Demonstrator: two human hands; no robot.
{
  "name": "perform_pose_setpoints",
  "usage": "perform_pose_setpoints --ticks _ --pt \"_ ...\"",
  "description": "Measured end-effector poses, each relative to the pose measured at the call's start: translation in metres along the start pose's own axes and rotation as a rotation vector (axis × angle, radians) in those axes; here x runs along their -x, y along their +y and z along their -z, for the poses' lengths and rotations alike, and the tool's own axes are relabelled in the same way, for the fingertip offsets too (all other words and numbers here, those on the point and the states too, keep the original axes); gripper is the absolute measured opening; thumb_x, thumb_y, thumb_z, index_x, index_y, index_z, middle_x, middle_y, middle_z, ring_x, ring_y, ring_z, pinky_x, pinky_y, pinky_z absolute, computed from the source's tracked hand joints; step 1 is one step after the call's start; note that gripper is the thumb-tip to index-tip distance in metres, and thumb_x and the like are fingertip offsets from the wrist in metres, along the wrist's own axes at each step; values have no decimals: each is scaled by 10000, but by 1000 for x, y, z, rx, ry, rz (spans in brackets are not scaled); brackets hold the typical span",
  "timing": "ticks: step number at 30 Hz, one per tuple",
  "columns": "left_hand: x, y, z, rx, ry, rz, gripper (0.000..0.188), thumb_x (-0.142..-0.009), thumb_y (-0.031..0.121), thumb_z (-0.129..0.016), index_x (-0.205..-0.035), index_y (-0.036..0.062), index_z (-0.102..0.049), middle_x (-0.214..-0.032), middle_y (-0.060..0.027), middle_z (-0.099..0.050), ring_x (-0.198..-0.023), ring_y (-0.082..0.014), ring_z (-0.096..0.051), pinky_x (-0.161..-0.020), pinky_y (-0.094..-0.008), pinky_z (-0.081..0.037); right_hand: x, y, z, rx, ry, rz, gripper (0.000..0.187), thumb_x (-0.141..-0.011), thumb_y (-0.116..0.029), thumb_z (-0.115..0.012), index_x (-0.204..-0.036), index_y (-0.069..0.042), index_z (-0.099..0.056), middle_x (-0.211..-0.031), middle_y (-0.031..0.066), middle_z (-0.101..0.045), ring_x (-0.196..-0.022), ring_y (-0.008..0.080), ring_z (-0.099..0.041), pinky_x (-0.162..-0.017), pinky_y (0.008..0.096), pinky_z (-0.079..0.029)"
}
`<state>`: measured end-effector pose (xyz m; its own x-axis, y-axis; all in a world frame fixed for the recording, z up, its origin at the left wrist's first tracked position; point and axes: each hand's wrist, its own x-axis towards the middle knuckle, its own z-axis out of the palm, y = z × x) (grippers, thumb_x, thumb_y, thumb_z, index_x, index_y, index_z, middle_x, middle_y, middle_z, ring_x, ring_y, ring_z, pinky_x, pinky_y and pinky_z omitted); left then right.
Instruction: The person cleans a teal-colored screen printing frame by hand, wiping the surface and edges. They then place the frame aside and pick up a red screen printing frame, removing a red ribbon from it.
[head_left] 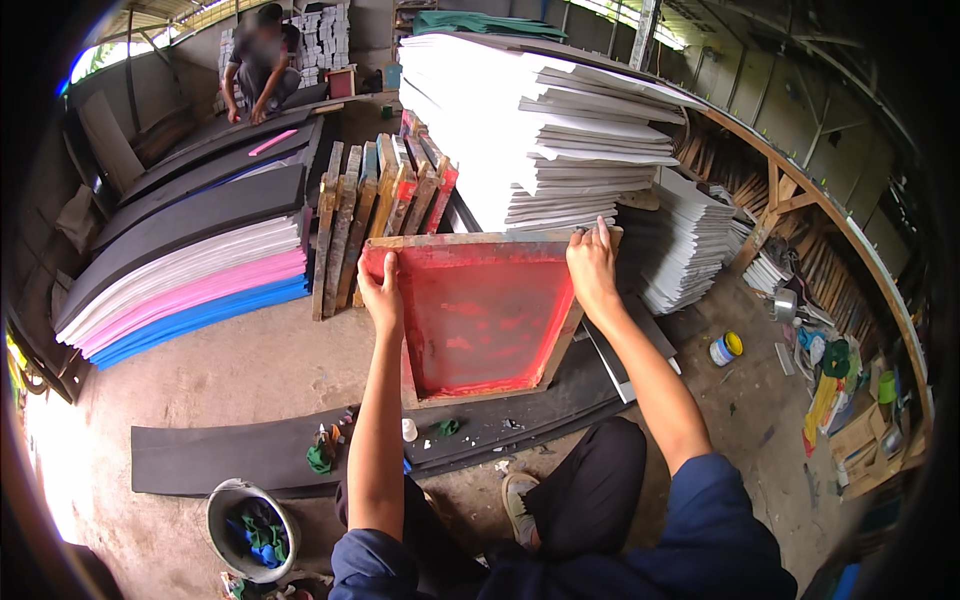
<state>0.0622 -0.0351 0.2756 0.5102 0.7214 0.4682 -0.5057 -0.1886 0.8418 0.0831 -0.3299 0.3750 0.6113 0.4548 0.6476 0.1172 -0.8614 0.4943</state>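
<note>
A wooden-framed printing screen, its mesh stained red along the edges, stands tilted in front of me. My left hand grips its upper left corner, thumb on the near face and the other fingers behind the wood. At the upper right corner my right hand holds the frame, with a finger pointing up past the top bar. The screen's lower edge is at a long black sheet on the floor. Green rags and a small white cup lie on that sheet near my left forearm.
Several more wooden frames stand in a row behind, beside a tall stack of white sheets. Layered foam sheets lie at left. A bucket of rags and a yellow-topped can sit on the floor. Another person crouches far left.
</note>
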Motion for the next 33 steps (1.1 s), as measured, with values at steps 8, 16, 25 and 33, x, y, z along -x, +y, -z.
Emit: perform_pose_setpoints --ticks 8,16,25,33 --pt "1 2 0 4 9 7 371 -845 277 -596 -1126 55 -500 -979 -19 -559 -847 -99 -514 -722 -234 -428 -8 -72 25 -551 190 -53 361 -708 55 -524 -1059 137 -498 -1032 289 -558 -1049 347 -528 -1011 386 -342" --pt "0 23 4 144 -49 109 271 -841 261 -606 -1031 77 -547 -823 37 -549 -684 -50 -474 -607 -199 -389 -18 -82 8 -805 367 130 332 -734 59 -493 -1059 52 -565 -1062 181 -583 -1022 311 -546 -989 404 -364" --pt "2 15 8 101 -75 142 472 -809 303 -633 -1157 14 -496 -1029 -81 -550 -899 -158 -519 -794 -283 -417 5 -35 -8 -535 200 -184 368 -745 32 -463 -1108 56 -520 -1132 184 -534 -1124 299 -465 -1037 391 -288" --pt "5 21 4 136 -43 76 340 -845 269 -599 -1111 81 -503 -875 20 -551 -717 -61 -477 -627 -206 -398 -30 -176 57 -764 284 -176 430 -724 129 -465 -1139 30 -520 -1192 171 -516 -1125 269 -487 -1026 377 -325"
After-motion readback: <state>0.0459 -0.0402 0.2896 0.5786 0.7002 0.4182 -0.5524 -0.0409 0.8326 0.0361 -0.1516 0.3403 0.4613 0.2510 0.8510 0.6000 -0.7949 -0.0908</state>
